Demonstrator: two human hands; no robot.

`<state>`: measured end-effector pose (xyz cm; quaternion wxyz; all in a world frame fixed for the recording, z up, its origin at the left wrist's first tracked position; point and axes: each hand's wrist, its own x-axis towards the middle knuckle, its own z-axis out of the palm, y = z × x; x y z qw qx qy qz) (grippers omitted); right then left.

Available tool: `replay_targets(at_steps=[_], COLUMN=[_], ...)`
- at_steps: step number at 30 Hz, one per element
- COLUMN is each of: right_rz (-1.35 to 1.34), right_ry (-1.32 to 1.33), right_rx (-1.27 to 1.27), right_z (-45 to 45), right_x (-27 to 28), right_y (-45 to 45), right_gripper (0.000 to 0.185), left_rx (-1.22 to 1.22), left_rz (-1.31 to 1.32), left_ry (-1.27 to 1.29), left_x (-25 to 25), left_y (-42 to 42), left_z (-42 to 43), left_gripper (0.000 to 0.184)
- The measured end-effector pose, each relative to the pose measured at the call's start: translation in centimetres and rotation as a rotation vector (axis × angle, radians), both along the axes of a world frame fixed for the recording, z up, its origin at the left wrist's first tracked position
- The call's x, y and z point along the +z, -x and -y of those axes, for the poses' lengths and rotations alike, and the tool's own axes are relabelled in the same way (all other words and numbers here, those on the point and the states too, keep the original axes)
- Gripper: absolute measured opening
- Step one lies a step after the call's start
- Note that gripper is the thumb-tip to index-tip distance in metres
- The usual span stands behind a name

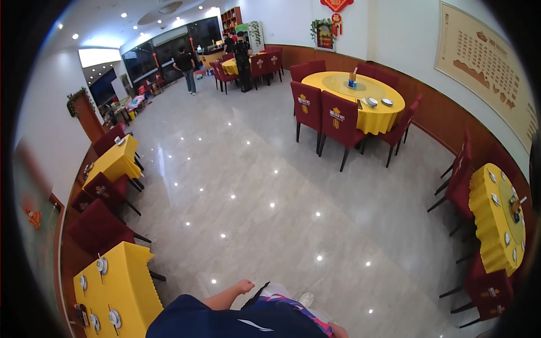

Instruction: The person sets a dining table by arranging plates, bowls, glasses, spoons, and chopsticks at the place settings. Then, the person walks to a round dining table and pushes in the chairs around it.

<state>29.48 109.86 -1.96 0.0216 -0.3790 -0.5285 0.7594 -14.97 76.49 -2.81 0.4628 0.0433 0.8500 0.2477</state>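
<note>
My left hand [244, 287] is out in front of my dark blue shirt [197, 318], its fingers curled in and nothing visible in them. Beside it, apart from the fingers, a black strap-like piece [256, 296] lies against my clothing. Pink and purple patterned cloth [304, 310] shows at my front. Of my right hand [338, 330] only a small part appears at the bottom edge; its fingers are hidden. To the left of my left hand stands a yellow-covered table [132, 281] with several white bowls on saucers, including one bowl [114, 318] near me.
Maroon chairs [340, 116] surround a round yellow table [380, 118] ahead right. Another round table [484, 236] stands far right, and a smaller table [115, 160] at left. A person in black [242, 59] and another person [185, 65] stand far back on the tiled floor [236, 180].
</note>
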Motion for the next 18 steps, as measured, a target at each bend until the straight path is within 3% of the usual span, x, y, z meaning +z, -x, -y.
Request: replay_targets(at_steps=[2, 4, 18], right_rz=[-0.148, 0.141, 0.208], right_ry=[0.156, -0.178, -0.141], right_rx=[-0.073, 0.153, 0.233], right_z=[-1.5, -4.9, -25.0], right_x=[4.6, 8.3, 5.5], right_y=[2.1, 4.0, 12.0], right_gripper=[0.038, 0.05, 0.042], left_rx=[0.14, 0.141, 0.601], left_rz=[-0.047, -0.003, 0.177], left_ry=[-0.011, -0.007, 0.196], left_x=[1.4, 2.0, 4.2], left_y=[-1.1, -1.5, -2.4], left_z=[-1.0, -2.2, -4.9], left_gripper=[0.043, 0.047, 0.036])
